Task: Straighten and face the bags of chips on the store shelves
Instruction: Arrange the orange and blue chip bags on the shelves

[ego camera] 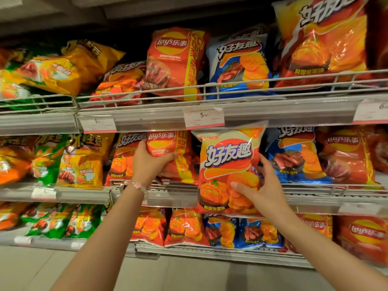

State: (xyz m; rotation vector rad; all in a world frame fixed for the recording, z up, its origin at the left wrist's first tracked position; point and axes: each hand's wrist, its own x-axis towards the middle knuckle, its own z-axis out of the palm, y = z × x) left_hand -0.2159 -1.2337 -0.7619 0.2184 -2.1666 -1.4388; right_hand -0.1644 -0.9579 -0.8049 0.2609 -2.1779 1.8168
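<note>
My right hand (265,186) grips the lower right side of an orange-red ridged-chip bag (227,164), held upright in front of the middle shelf, its face toward me. My left hand (150,160) wraps around the lower part of a red Lay's bag (165,143) standing on the middle shelf just left of it. A beaded bracelet (136,185) sits on my left wrist. Behind the held bag the shelf slot is dark and hidden.
Three wire-fronted shelves (273,101) hold chip bags. On the top shelf yellow bags (69,66) lie tilted at the left and a red Lay's bag (176,59) stands upright. Blue bags (294,156) stand right of my hands. Price tags (202,117) hang on the rail.
</note>
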